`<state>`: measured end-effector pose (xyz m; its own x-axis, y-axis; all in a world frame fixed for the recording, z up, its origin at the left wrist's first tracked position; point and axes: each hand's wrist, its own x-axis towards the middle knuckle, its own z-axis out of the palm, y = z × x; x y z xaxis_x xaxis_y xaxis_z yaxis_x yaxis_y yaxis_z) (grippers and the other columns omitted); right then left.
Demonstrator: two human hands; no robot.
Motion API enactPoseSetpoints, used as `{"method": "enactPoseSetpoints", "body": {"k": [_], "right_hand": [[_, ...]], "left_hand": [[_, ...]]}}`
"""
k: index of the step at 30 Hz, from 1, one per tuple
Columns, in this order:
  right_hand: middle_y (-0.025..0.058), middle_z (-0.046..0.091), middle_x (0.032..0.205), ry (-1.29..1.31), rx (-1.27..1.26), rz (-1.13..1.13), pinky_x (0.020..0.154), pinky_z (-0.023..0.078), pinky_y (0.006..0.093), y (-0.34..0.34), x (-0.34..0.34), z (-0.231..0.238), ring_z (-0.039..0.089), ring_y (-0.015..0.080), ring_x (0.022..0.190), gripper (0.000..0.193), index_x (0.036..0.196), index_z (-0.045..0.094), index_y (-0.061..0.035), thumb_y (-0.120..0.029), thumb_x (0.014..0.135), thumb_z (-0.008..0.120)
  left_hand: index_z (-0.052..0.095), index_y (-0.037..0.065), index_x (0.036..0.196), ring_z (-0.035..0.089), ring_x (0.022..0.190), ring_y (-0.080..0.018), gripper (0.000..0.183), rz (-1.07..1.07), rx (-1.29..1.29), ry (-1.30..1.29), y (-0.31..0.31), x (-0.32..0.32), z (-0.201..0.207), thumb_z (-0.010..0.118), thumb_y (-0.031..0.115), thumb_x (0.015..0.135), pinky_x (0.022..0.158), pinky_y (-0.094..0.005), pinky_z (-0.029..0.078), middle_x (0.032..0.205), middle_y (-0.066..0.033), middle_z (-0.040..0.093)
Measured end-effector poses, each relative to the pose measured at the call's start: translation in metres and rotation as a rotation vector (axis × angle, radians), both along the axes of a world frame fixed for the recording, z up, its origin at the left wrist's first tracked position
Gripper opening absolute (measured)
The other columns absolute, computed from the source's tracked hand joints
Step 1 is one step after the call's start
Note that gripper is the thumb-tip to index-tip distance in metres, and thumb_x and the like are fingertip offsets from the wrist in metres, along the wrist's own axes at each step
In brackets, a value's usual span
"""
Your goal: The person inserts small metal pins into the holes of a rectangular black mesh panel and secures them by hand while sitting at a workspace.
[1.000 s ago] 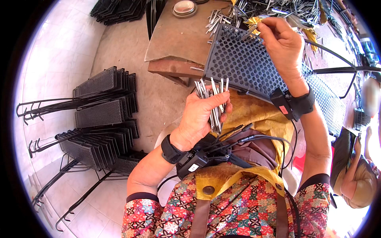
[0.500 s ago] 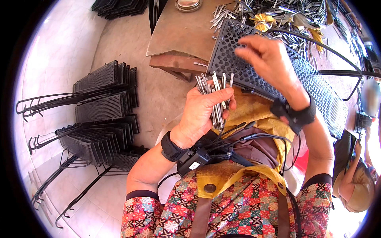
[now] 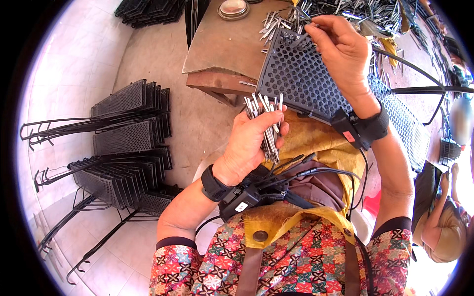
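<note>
My left hand [image 3: 245, 143] is closed around a bundle of slim silver metal strips [image 3: 270, 140], their ends fanning out above the thumb. Some of them have a small hole near the tip. A black perforated rack [image 3: 291, 74] with round holes lies slantwise in front of me. Over its far edge, my right hand [image 3: 345, 52] pinches a thin metal strip [image 3: 303, 14] between thumb and fingertips. Small pieces [image 3: 290, 35] stand in the rack's far left corner, close to those fingertips. Both wrists wear black bands with boxes.
A heap of loose metal strips [image 3: 340, 9] lies beyond the rack. Left of it is a wooden table [image 3: 222, 49] with a round dish [image 3: 233, 8]. Stacked black racks [image 3: 121, 140] with long hooked rods lean along the left wall. Another person [image 3: 444, 222] sits at far right.
My right hand has moved away from me, to the rack's far edge, and now pinches a thin strip. The left hand with its bundle has shifted only slightly.
</note>
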<state>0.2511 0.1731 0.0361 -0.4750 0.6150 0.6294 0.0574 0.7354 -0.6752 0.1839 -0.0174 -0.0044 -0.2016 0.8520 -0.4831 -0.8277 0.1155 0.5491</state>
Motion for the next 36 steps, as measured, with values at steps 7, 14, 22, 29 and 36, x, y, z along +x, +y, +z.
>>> {"method": "enactPoseSetpoints", "body": {"k": [7, 14, 22, 29, 36], "right_hand": [[0.0111, 0.061, 0.076, -0.063, 0.365, 0.033, 0.060, 0.049, 0.0323, 0.005, -0.014, -0.015, 0.060, 0.0290, 0.069, 0.010, 0.082, 0.061, -0.0023, -0.004, 0.074, 0.065], [0.0112, 0.061, 0.075, -0.074, 0.445, 0.170, 0.060, 0.049, 0.0353, 0.011, -0.022, -0.016, 0.059, 0.0306, 0.069, 0.008, 0.079, 0.060, -0.0025, -0.001, 0.072, 0.062], [0.0125, 0.052, 0.072, -0.280, 0.601, 0.218, 0.067, 0.045, 0.0389, 0.014, -0.021, -0.025, 0.053, 0.0330, 0.074, 0.009, 0.075, 0.056, -0.0031, 0.000, 0.067, 0.056], [0.0089, 0.058, 0.057, -0.504, -0.597, 0.417, 0.044, 0.043, 0.0267, -0.042, 0.020, 0.008, 0.053, 0.0119, 0.047, 0.014, 0.080, 0.063, 0.0034, -0.008, 0.071, 0.065], [0.0031, 0.061, 0.064, -0.142, -0.417, 0.041, 0.046, 0.044, 0.0214, -0.017, 0.021, 0.005, 0.053, 0.0057, 0.052, 0.013, 0.085, 0.062, -0.0001, -0.007, 0.076, 0.067]], "left_hand": [[0.055, 0.002, 0.092, 0.058, 0.069, -0.0170, 0.013, 0.021, -0.055, 0.029, 0.001, -0.001, 0.005, 0.061, 0.006, 0.081, 0.046, -0.0264, 0.042, 0.078, -0.0061, 0.058], [0.054, 0.003, 0.091, 0.058, 0.069, -0.0178, 0.014, 0.028, -0.041, 0.011, 0.000, -0.002, 0.007, 0.062, 0.005, 0.080, 0.046, -0.0262, 0.041, 0.078, -0.0056, 0.057], [0.054, 0.001, 0.091, 0.059, 0.063, -0.0169, 0.013, 0.045, -0.056, 0.003, 0.003, 0.000, 0.011, 0.062, 0.004, 0.081, 0.044, -0.0256, 0.043, 0.074, -0.0073, 0.058], [0.054, 0.000, 0.092, 0.059, 0.064, -0.0164, 0.013, 0.048, 0.001, 0.036, 0.001, -0.002, 0.008, 0.061, 0.005, 0.082, 0.044, -0.0241, 0.044, 0.074, -0.0088, 0.058], [0.055, 0.001, 0.094, 0.059, 0.072, -0.0183, 0.014, 0.038, 0.039, -0.018, 0.001, -0.004, 0.004, 0.058, 0.011, 0.084, 0.049, -0.0261, 0.045, 0.082, -0.0103, 0.059]]}}
